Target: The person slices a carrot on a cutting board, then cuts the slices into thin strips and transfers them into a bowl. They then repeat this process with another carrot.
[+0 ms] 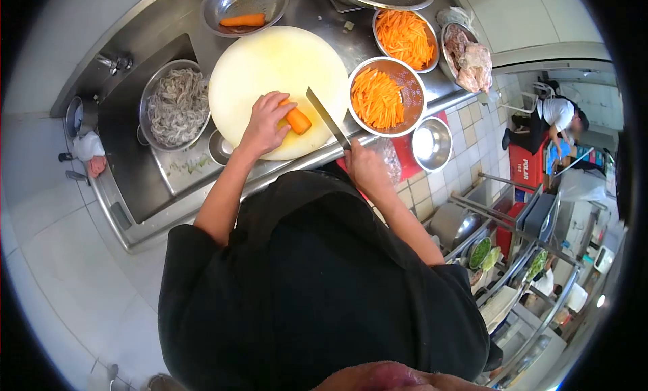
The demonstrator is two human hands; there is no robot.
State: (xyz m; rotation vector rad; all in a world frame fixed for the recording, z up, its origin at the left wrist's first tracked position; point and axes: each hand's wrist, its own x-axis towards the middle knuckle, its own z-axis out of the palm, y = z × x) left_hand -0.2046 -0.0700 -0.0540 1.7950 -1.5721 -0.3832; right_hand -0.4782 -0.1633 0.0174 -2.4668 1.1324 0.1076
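On a round, pale yellow cutting board (270, 60) lies a thick piece of carrot (298, 121). My left hand (266, 124) is closed over its left end, fingers curled on top. My right hand (369, 165) grips the handle of a kitchen knife (327, 118), its blade pointing up and left over the board's right part, apart from the carrot. Just right of the board, a perforated metal colander (413, 97) holds carrot sticks (375, 99). Behind it stands a second bowl of carrot sticks (403, 38).
A whole carrot (243, 20) lies in a metal bowl (214, 6) behind the board. Left, a pot of greyish shrimp-like food (177, 104) stands by the sink (128, 161). Raw meat (472, 63) fills a bowl at right. Another person (557, 114) bends beyond the metal shelves (493, 215).
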